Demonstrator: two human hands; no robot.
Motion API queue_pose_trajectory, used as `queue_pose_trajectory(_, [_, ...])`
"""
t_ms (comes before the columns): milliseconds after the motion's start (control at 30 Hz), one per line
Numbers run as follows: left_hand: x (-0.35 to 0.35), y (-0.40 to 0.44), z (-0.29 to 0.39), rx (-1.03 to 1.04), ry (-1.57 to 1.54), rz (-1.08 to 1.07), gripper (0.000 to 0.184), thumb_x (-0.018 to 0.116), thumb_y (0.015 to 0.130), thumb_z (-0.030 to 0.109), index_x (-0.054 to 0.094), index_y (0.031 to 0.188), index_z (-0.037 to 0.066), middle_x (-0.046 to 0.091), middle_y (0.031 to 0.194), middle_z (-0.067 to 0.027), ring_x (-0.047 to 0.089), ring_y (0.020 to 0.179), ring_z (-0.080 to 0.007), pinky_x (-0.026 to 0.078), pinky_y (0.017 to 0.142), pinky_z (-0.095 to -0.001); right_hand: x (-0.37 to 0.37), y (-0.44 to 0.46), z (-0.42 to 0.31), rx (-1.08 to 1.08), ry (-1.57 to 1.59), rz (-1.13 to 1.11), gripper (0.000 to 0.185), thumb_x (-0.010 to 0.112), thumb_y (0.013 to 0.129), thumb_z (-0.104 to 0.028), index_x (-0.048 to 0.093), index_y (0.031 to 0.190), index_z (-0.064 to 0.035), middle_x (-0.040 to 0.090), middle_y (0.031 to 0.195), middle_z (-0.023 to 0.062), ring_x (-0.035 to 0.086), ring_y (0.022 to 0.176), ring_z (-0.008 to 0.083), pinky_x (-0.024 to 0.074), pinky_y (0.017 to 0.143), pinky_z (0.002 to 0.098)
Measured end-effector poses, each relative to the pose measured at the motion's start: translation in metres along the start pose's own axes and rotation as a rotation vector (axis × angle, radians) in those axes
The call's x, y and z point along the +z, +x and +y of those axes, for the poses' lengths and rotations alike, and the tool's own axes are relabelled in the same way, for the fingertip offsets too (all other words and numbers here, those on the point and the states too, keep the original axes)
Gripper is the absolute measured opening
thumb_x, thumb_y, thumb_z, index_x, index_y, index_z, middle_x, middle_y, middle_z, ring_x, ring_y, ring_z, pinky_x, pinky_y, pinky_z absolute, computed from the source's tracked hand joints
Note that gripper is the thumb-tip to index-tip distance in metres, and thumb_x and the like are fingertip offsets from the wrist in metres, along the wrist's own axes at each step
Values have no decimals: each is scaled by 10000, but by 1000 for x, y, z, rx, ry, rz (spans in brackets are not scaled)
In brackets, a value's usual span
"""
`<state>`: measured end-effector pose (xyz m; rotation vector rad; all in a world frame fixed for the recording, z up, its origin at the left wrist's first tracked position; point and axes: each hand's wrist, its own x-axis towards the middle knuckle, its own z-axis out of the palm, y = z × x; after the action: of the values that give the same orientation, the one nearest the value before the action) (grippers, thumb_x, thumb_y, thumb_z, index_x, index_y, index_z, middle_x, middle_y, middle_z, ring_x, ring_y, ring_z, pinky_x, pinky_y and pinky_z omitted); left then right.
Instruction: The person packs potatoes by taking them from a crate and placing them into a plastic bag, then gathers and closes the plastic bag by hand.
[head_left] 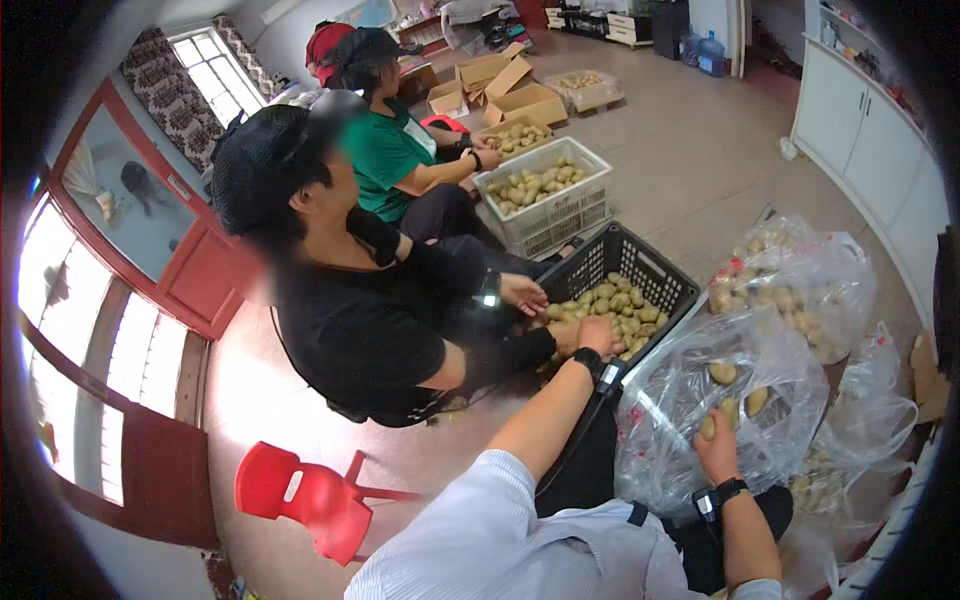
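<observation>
Over the near side of the black crate [683,276], my left hand [597,335] reaches down among small oval brown-green fruits [622,302]; its fingertips are mostly hidden. A co-worker's hand is right beside it in the crate. My right hand [716,450] is closed on one of these fruits [708,428] above an open clear plastic bag [665,420]. Two more fruits lie close to my right fingers, and another fruit [722,373] rests farther up on the bag.
A co-worker in black sits left of the black crate; another person in green sits beyond, by a white crate [545,212] of fruits. Filled plastic bags [800,290] stand at the right. Cardboard boxes [530,104] are farther back, and a red chair [310,500] is at the lower left.
</observation>
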<state>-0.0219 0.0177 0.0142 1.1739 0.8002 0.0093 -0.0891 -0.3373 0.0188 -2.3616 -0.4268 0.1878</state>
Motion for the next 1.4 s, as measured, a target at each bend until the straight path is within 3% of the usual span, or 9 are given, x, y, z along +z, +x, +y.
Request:
queue_pose_trajectory(200, [-26, 57, -38, 50, -84, -232, 342, 536, 917, 269, 492, 1177, 52, 511, 879, -75, 628, 713, -263, 564, 527, -394, 19, 7, -19, 55, 103, 9, 493, 700, 738, -98, 508, 1188, -33, 609, 1060, 207, 606, 991, 353, 470, 871, 402])
queue_pose_trajectory(400, [-22, 18, -11, -37, -120, -67, 280, 520, 927, 265, 497, 1111, 56, 516, 899, -74, 619, 672, -262, 562, 539, -413, 43, 16, 3, -27, 166, 76, 495, 700, 750, -96, 494, 1193, -19, 622, 982, 185, 635, 879, 318, 511, 776, 379])
queue_pose_trajectory(467, [-16, 15, -11, -39, -86, -86, 259, 522, 923, 254, 507, 1099, 64, 530, 893, -70, 622, 657, -256, 555, 531, -402, 25, 18, -28, 332, 521, -71, 464, 688, 760, -74, 497, 1179, -14, 617, 906, 127, 632, 728, 229, 518, 630, 336])
queue_pose_trajectory(667, [11, -7, -2, -66, 130, -273, 191, 544, 906, 227, 528, 1035, 87, 582, 903, -56, 651, 685, -240, 539, 517, -361, 19, 42, -43, 303, 806, -67, 355, 635, 833, -54, 499, 1156, 2, 609, 877, 81, 601, 624, 149, 489, 524, 291])
queue_pose_trajectory(833, [23, -14, -3, -126, 178, -425, 315, 556, 890, 346, 523, 1070, 91, 591, 891, -75, 633, 628, -242, 500, 476, -351, 5, 62, -86, 272, 795, -146, 285, 597, 910, -140, 516, 1140, 6, 611, 885, 80, 595, 593, 127, 476, 505, 264])
queue_pose_trajectory(1033, [32, -20, 5, -102, 479, -680, 433, 496, 942, 430, 487, 1202, 85, 624, 1086, -119, 688, 734, -277, 546, 522, -344, 18, 85, -102, 78, 616, -182, 291, 535, 964, -272, 528, 1080, -5, 564, 757, 14, 506, 539, 75, 386, 462, 230])
queue_pose_trajectory(1167, [37, -26, 8, -265, 351, -790, 561, 422, 951, 537, 491, 1264, 76, 617, 1164, -150, 692, 817, -267, 548, 553, -312, 7, 89, -128, 12, 440, -160, 456, 528, 937, -370, 525, 1075, 64, 638, 804, 179, 631, 679, 278, 488, 624, 387])
queue_pose_trajectory(1267, [35, -30, 18, -326, 338, -806, 561, 411, 949, 562, 527, 1239, 96, 644, 1112, -141, 694, 806, -211, 555, 558, -301, 27, 92, -114, -59, 354, -45, 444, 503, 942, -352, 535, 1103, 61, 654, 887, 227, 641, 814, 379, 483, 737, 444])
queue_pose_trajectory(1400, [32, -26, 5, -137, 312, -777, 438, 488, 956, 447, 577, 1150, 65, 667, 944, -84, 678, 739, -197, 517, 511, -259, 34, 86, -102, -69, 416, -11, 384, 473, 957, -325, 543, 1114, 19, 652, 952, 234, 618, 899, 415, 468, 779, 470])
